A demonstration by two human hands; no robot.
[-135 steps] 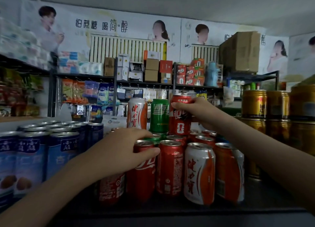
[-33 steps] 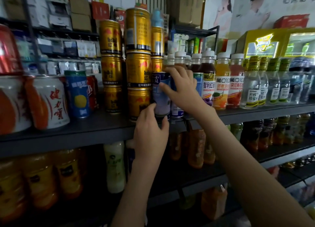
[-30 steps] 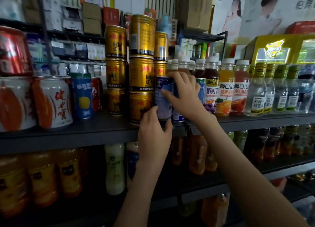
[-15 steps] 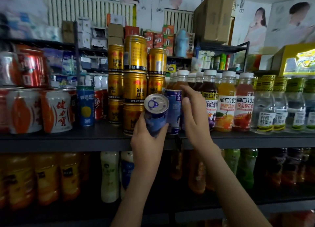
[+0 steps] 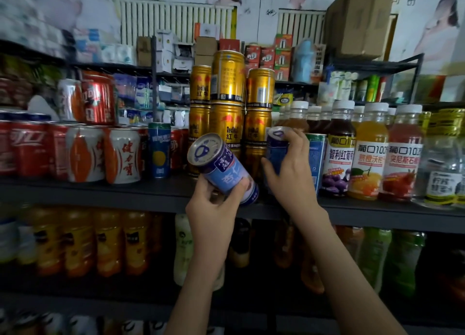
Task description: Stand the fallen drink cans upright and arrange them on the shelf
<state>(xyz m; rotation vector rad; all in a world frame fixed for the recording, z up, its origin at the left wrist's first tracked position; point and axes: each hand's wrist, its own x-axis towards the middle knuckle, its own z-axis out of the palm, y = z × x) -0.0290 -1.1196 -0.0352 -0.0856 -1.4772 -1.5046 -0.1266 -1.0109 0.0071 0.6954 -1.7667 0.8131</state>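
My left hand (image 5: 214, 209) grips a blue drink can (image 5: 221, 167) by its lower end, in front of the dark shelf (image 5: 151, 194). That can is tilted, its silver top turned up and to the left towards me. My right hand (image 5: 289, 173) is curled round a second blue can (image 5: 275, 148), which leans slightly beside the stacked gold cans (image 5: 227, 113). A third blue can (image 5: 315, 158) stands upright just right of my right hand.
Red and white-orange cans (image 5: 120, 153) fill the shelf's left part, some stacked two high, with a slim blue can (image 5: 159, 151) beside them. Juice bottles (image 5: 370, 151) line the right part. Orange and green bottles stand on the lower shelf (image 5: 100, 239).
My left hand has pulled its blue can out from the shelf and tipped it further over. My right hand now grips the second blue can. The view has shifted left.
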